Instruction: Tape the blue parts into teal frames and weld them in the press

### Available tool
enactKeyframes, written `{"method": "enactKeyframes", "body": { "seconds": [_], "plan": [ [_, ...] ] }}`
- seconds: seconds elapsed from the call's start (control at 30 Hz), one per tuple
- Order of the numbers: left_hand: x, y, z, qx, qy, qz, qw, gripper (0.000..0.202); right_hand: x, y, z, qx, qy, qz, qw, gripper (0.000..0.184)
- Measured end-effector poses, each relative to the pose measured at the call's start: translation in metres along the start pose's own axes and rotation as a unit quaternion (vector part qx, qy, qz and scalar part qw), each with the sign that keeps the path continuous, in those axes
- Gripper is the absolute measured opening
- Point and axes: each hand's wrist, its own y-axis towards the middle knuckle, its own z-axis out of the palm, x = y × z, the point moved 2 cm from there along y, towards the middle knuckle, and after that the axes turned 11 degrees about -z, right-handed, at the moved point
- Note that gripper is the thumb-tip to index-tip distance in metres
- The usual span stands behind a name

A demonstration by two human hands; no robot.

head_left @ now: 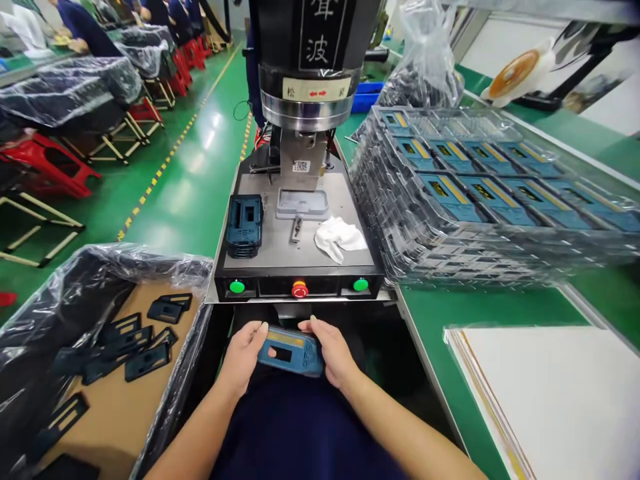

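A blue plastic housing (306, 359) with a dark rectangular window and a yellow strip is held over my lap, below the machine's front edge. My left hand (243, 353) grips its left end, and a fingertip shows through the window. Around its right end my right hand (331, 350) is closed, thumb on the upper edge. Ahead of both hands stands a press (307, 100) with a metal horn over a pale fixture (303, 204). Left of the fixture is a stack of dark blue housings (245, 223); to its right lies a crumpled white cloth (340, 238).
Two green buttons (237, 287) and a red emergency stop (299, 289) line the machine's front. At right stand stacked clear trays (500, 227) of housings and a pile of white sheets (555, 393). A plastic-lined bin (193, 267) at left holds loose dark parts (147, 362).
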Motion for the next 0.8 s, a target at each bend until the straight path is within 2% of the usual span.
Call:
{"method": "enactKeyframes", "body": {
  "seconds": [0.13,0.23,0.3,0.37,0.43,0.5,0.63,0.8],
  "plan": [
    [-0.001,-0.003,0.001,0.036,-0.084,-0.025,0.996,0.041,0.011,0.003,-0.005,0.026,-0.019,-0.016,0.999,0.053],
    [-0.003,-0.003,0.0,0.044,-0.12,-0.034,0.991,0.04,0.018,0.004,-0.011,0.076,-0.071,-0.061,0.993,0.049],
    [-0.003,-0.003,-0.001,0.041,-0.136,-0.038,0.989,0.038,0.024,0.003,-0.017,0.124,-0.131,-0.101,0.978,0.044],
    [-0.002,-0.003,-0.003,0.038,-0.146,-0.041,0.988,0.037,0.032,0.001,-0.024,0.175,-0.207,-0.17,0.947,0.044],
    [-0.001,-0.003,-0.003,0.039,-0.156,-0.045,0.986,0.036,0.041,-0.003,-0.03,0.222,-0.281,-0.254,0.899,0.052],
    [-0.002,-0.002,-0.003,0.044,-0.171,-0.051,0.983,0.035,0.047,-0.008,-0.034,0.262,-0.344,-0.307,0.848,0.066],
    [-0.005,-0.003,0.0,0.054,-0.204,-0.062,0.976,0.035,0.049,-0.013,-0.038,0.302,-0.456,-0.33,0.769,0.083],
    [-0.011,-0.006,0.002,0.059,-0.202,-0.053,0.976,0.037,0.046,-0.014,-0.038,0.282,-0.506,-0.388,0.717,0.079]
  ]
}}
